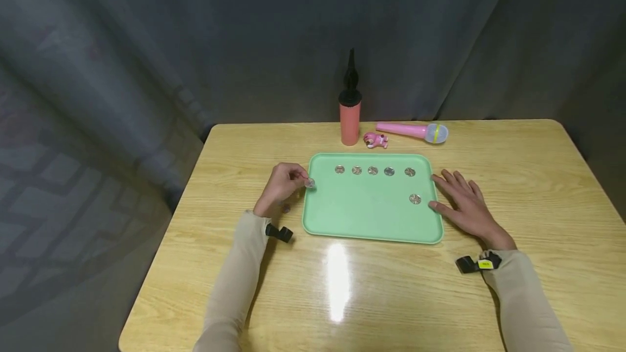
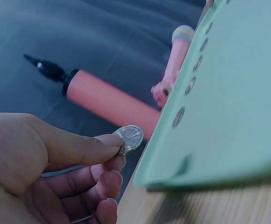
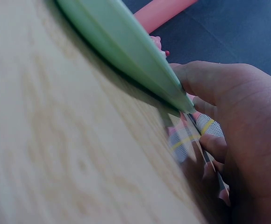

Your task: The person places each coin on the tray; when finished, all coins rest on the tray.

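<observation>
**Mid-tray passable, far side and right rim tight**

Left hand (image 1: 285,182) with its coin (image 1: 310,183) is at the left rim of the tray (image 1: 362,208) — bare floor runs right from there as far as the lone coin (image 1: 415,199). Row of five coins (image 1: 373,170) blocks a low sweep along the far side. Right hand (image 1: 464,205) obstructs the right rim. Beyond the far rim: upright pump (image 1: 349,121), pink figurine (image 1: 375,140), microphone (image 1: 411,130) — narrow gap. Near side: free table (image 1: 391,287) between the forearms.

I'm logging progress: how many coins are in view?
8: five coins lining the far side of the tray, one near its right end, one in the left grip, one on the table near that grip, which may hide others.
</observation>
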A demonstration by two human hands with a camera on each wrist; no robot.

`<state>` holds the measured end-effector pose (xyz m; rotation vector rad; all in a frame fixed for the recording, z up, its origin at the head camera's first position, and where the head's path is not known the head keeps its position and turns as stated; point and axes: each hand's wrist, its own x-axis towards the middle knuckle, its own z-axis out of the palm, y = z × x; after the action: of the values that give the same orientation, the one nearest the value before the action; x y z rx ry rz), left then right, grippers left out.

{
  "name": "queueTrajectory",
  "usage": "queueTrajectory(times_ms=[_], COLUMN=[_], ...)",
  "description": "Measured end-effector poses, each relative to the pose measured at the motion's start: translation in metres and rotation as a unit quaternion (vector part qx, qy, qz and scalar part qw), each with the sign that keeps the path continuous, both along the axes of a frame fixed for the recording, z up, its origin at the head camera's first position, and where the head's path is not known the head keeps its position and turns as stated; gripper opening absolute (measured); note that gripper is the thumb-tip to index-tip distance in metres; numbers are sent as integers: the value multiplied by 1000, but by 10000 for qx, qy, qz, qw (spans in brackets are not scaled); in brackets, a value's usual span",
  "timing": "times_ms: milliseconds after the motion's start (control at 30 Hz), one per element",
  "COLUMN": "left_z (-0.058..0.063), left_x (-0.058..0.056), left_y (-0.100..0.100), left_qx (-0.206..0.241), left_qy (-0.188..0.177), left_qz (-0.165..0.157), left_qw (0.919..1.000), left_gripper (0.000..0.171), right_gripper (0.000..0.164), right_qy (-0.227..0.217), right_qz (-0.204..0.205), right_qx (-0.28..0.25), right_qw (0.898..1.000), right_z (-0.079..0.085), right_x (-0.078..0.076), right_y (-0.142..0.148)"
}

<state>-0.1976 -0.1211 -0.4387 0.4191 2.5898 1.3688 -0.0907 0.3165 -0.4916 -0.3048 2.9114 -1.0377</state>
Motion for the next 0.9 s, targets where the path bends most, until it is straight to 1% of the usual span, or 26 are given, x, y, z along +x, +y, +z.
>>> queueTrajectory(times_ms=[200, 333, 467, 667, 767, 900], left_z=[-1, 1, 2, -1, -2, -3], left_x=[1, 2, 1, -1, -1, 0], left_y=[24, 41, 57, 81, 92, 108], left_qx=[97, 81, 104, 203, 140, 75], left_qy=[2, -6, 104, 249, 224, 100], left_qz=[-221, -399, -594, -814, -888, -932], left_qw=[9997, 9992, 9981, 9962, 9957, 9956], left_gripper=[5, 5, 8, 13, 15, 16], right_gripper=[69, 69, 69, 69, 69, 69], right_qy=[-22, -19, 7, 34, 15, -14], right_qz=[15, 12, 9, 8, 10, 12], right_qx=[-72, -58, -50, -28, -37, -41], right_qw=[10000, 10000, 10000, 10000, 10000, 10000], right_z=[1, 1, 0, 0, 0, 1], right_x=[0, 1, 1, 0, 0, 0], right_y=[0, 0, 1, 1, 1, 1])
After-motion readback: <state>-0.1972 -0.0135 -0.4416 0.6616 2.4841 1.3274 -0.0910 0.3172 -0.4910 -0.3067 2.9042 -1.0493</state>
